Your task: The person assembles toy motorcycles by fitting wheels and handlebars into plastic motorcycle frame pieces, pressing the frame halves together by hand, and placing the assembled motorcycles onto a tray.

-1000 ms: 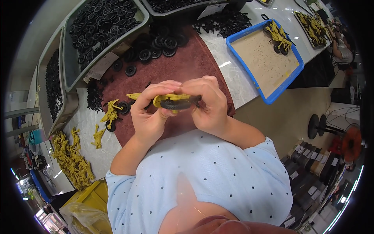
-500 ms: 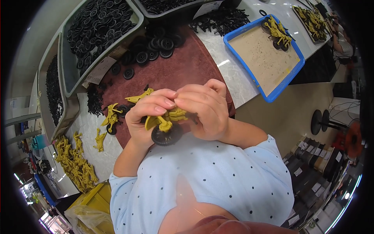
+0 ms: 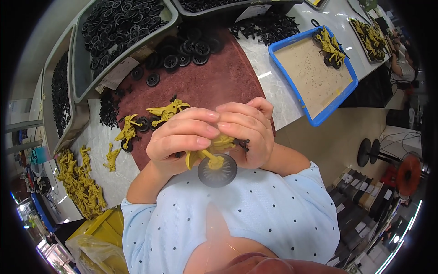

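Note:
Both my hands are closed around a yellow toy motorcycle [image 3: 222,145] in front of my chest. My left hand [image 3: 180,139] wraps its left side, and my right hand [image 3: 250,130] grips the other side, fingertips meeting over the top. A black spoked wheel [image 3: 218,172] on the toy's yellow fork faces up below my fingers. Small black pieces [image 3: 242,144] stick out beside my right palm; most of the body is hidden. Beyond my left hand, two more yellow toy motorcycles [image 3: 168,110] [image 3: 126,132] lie on and at the edge of the red-brown cloth [image 3: 207,86].
A grey bin [image 3: 175,17] of black wheels stands at the back left, with loose wheels [image 3: 171,62] before it. Small black parts [image 3: 269,28] lie heaped behind. At right, a blue-rimmed tray [image 3: 292,84] holds yellow toys. Yellow parts [image 3: 82,187] are piled at left above a yellow crate [image 3: 98,235].
The held toy motorcycle has shifted a little right and down, and its wheel now shows more of its face. Both hands still hold it. The whole view has shifted slightly.

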The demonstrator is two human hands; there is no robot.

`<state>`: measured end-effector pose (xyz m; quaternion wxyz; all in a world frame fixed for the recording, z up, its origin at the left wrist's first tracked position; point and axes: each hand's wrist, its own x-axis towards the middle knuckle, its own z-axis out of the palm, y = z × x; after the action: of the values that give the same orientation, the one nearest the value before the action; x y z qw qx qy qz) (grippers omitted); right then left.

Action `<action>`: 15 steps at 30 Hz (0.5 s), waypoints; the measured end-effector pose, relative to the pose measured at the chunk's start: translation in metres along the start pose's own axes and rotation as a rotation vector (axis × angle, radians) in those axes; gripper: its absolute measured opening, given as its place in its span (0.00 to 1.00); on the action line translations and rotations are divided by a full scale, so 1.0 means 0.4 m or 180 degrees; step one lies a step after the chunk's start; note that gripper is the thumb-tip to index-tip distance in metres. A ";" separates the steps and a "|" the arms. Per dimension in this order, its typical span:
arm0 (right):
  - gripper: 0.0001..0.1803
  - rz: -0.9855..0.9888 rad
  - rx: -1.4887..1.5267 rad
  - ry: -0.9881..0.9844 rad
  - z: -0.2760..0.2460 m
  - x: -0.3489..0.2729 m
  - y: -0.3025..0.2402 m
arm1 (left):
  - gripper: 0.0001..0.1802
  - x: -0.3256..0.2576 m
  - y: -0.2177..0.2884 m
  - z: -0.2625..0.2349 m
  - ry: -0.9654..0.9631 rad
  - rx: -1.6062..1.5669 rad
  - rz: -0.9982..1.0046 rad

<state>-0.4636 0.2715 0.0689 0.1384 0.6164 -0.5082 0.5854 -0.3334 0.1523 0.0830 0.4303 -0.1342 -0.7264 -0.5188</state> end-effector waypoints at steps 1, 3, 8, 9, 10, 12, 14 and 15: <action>0.24 -0.0002 0.0001 -0.0006 -0.001 0.000 0.001 | 0.14 0.002 0.000 -0.001 0.0006 0.0000 0.0002; 0.23 0.0020 0.0012 -0.0069 -0.004 0.000 0.002 | 0.16 0.004 -0.002 -0.004 -0.0078 0.0249 0.0155; 0.18 0.0308 0.0227 -0.0259 -0.016 0.005 0.002 | 0.18 0.006 -0.002 -0.004 -0.0078 0.0496 0.0213; 0.17 0.0453 0.0381 -0.0412 -0.019 0.004 0.004 | 0.19 0.006 -0.001 -0.004 -0.0050 0.0556 0.0155; 0.17 0.0456 0.0379 -0.0406 -0.019 0.002 0.004 | 0.19 0.005 -0.001 -0.004 -0.0056 0.0554 0.0153; 0.16 0.0711 0.0636 -0.0422 -0.019 0.000 0.003 | 0.21 0.007 0.000 -0.005 -0.0086 0.0600 0.0017; 0.18 0.0795 0.0628 -0.0474 -0.020 0.007 0.004 | 0.21 0.008 0.002 -0.002 0.0022 0.0475 -0.0117; 0.19 0.0874 0.0626 -0.0539 -0.021 0.012 0.004 | 0.22 0.008 0.002 0.000 0.0143 0.0356 -0.0251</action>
<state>-0.4707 0.2751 0.0746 -0.0470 0.5988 -0.5377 0.5917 -0.3347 0.1518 0.0861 0.4325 -0.0695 -0.7492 -0.4968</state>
